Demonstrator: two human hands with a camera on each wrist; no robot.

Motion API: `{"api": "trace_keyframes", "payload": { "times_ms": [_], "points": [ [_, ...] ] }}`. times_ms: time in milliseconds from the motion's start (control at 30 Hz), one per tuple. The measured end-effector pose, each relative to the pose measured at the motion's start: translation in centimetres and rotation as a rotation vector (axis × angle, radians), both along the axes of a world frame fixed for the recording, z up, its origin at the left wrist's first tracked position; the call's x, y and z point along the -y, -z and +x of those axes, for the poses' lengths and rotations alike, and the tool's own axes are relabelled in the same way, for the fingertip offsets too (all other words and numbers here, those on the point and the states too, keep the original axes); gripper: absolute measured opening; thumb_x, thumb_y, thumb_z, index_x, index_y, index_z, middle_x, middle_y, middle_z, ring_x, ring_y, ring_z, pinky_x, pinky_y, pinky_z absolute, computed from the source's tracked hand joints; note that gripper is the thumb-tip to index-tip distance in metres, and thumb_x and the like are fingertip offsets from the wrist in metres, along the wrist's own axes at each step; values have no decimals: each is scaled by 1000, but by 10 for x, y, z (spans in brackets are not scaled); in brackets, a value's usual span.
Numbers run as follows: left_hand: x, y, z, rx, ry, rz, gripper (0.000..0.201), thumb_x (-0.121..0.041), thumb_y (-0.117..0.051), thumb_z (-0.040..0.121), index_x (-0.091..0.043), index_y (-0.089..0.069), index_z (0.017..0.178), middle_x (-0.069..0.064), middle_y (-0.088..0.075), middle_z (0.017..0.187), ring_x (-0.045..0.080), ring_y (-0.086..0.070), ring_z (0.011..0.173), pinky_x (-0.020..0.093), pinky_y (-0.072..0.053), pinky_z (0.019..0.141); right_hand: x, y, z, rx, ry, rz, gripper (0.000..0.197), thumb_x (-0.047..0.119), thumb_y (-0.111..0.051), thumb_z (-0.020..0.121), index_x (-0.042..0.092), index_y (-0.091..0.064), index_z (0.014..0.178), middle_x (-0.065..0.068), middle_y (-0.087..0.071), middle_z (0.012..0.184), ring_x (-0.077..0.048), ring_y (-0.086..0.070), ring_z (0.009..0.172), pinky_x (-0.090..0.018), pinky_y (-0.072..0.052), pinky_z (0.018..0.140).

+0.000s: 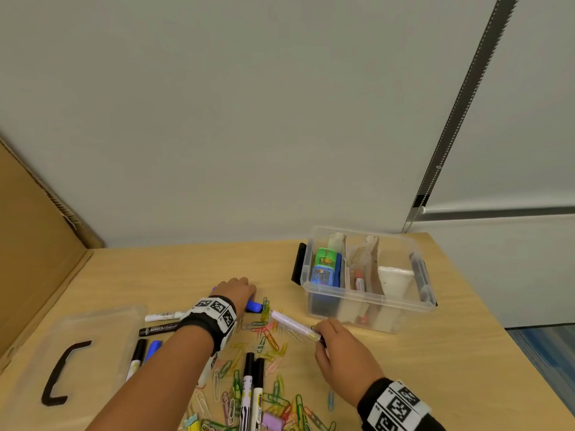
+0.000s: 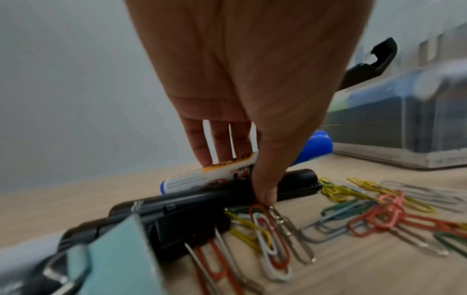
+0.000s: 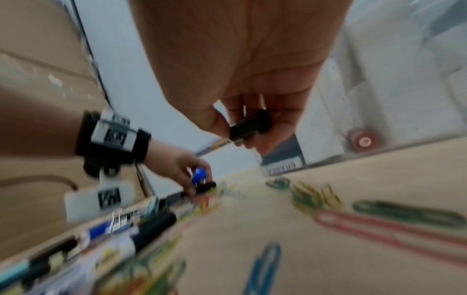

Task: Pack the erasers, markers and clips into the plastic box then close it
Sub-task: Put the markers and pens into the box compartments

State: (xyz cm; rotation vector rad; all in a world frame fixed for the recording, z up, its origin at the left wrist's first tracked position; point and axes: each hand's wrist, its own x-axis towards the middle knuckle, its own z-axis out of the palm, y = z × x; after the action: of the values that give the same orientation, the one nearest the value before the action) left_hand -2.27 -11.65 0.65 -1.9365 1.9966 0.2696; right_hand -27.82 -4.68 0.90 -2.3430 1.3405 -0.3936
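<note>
meanwhile left grip (image 1: 236, 290) clasps blue marker (image 1: 253, 306), right grip (image 1: 337, 349) pinches white marker (image 1: 294, 324) beside box (image 1: 367, 301).

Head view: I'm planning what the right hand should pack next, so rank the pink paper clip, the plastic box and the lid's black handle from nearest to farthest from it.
From the right hand, which holds a marker:
1. Pink paper clip, just to its left on the table.
2. Plastic box, beyond it, slightly to the right.
3. Lid's black handle, far left, past the left hand.
</note>
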Motion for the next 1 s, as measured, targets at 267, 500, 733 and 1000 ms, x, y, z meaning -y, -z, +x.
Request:
{"api": "trace_keyframes", "payload": {
  "times_ms": [267, 500, 733, 1000],
  "points": [
    [-11, -17, -1, -52, 2, -45, 32, -13, -48, 91, -23, -58, 120, 3, -54, 115, 26, -58, 99, 34, -47, 86, 37, -63, -29, 459, 289, -234, 27, 22, -53, 94, 22, -47, 120, 9, -58, 94, 2, -58, 76, -18, -52, 65],
    [-55, -29, 4, -433, -63, -412, 35, -14, -50, 93, -30, -57, 123, -11, -55, 114, 13, -57, 94, 27, -45, 85, 78, -91, -43, -129, 400, -222, 36, 40, -50, 91, 22, -42, 122, 4, -61, 82, -11, -56, 66, -22, -43, 53],
    [-74, -32, -2, -557, 14, -527, 35, -11, -56, 89, -32, -61, 117, -15, -57, 108, 11, -57, 92, 27, -44, 85, 117, -91, -18, -496, 319, -14, 37, 35, -45, 95, 13, -44, 124, -9, -63, 108, -24, -61, 95, -31, -45, 71],
    [-83, -35, -7, -597, 52, -551, 37, -14, -58, 88, -39, -59, 116, -22, -54, 106, 10, -55, 92, 25, -41, 84, 113, -94, -14, -468, 323, -90, 27, 25, -35, 98, 15, -54, 115, -8, -60, 113, -25, -55, 105, -37, -48, 86]
  ]
}}
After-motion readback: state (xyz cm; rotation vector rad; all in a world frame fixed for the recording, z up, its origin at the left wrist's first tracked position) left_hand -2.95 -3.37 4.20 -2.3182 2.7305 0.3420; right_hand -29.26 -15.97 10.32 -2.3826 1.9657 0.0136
